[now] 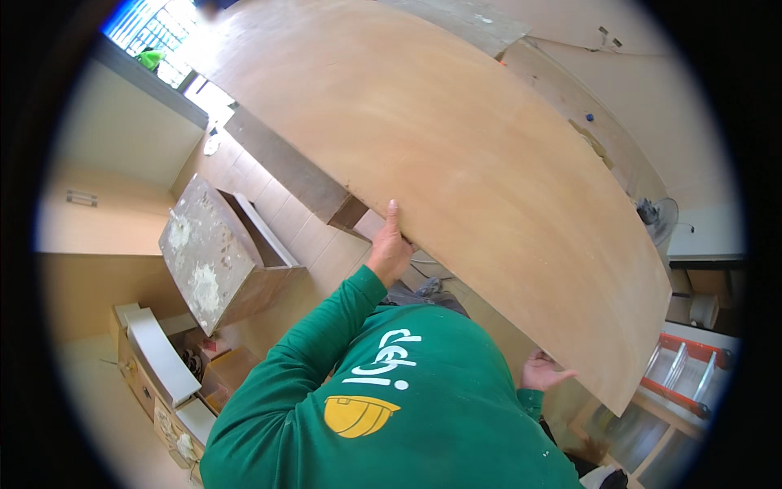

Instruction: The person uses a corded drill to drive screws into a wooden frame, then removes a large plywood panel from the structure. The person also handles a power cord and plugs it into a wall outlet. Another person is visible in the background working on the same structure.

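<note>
A large light-brown plywood sheet (456,155) stretches from the upper left to the lower right in front of me. My left hand (391,246) grips its near edge around the middle, thumb on top and fingers underneath, out of sight. Farther right, my right hand (544,373) is at the same edge near the corner, its thumb stretched out; the fingers are mostly hidden under the sheet. Both arms are in green sleeves.
A stained box-like cabinet (213,253) stands on the tiled floor at left, near a drawer unit (163,359). A long brown box shape (285,163) lies below the sheet. An orange-railed ladder (684,371) and a fan (661,220) are at right.
</note>
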